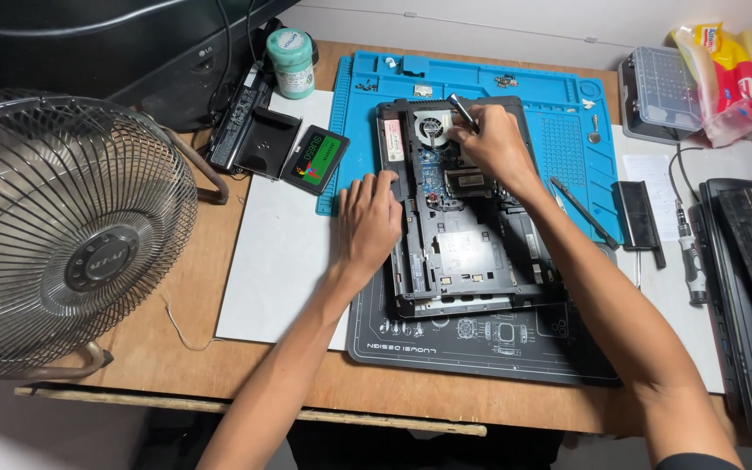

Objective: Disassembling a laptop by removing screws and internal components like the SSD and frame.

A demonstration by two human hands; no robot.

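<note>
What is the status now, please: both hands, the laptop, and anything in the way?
Left hand flat on opened laptop, left edge. Right hand holds slim metal tool near cooling fan. Nothing blocks the hands.

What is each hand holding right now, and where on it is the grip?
The right hand grips a slim metal tool by its lower shaft, tip up near the fan. The left hand holds nothing; it rests flat on the opened laptop.
</note>
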